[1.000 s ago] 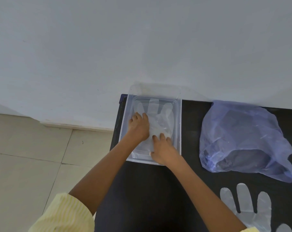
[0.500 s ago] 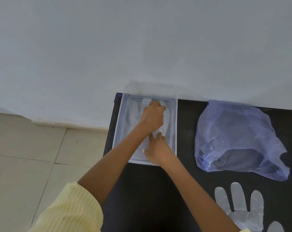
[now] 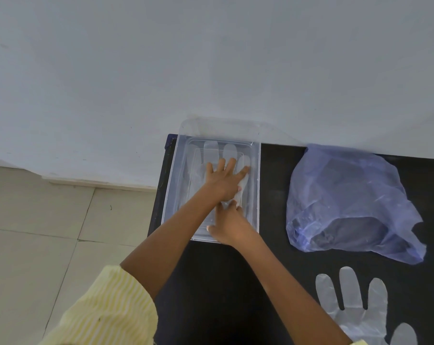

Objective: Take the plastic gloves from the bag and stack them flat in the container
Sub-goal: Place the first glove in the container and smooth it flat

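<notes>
I observe a clear, rigid plastic container, rectangular with rounded corners and a raised rim, standing at the far left end of a matte black table, its far edge close against a plain pale wall. Inside it lies a thin, translucent plastic glove, laid flat, fingers pointing toward the wall; I can make out three filmy, rounded fingertips beyond the hand that covers it. Whether more than one glove lies beneath I cannot tell.

My left hand is palm down on that glove in the container, fingers spread wide and extended, pressing the film flat. My right hand rests at the near end of the container, palm down, fingers extended forward onto the cuff area of the glove, the tips meeting the heel of the left hand; the thumb sticks out to the left. Neither hand is pinching anything that I can see.

To the right, well apart from the container, sits a crumpled bag of thin bluish-violet translucent plastic, wrinkled and slumped, its mouth opening toward me with dark table showing through. Near it, at the lower right, a second glove lies flat on the table, milky and semi-transparent, fingers pointing away from me, partly cut off by the frame edge.

A pale yellow striped sleeve covers my left upper arm. Left of the table, beige floor tiles with dark grout lines are visible.
</notes>
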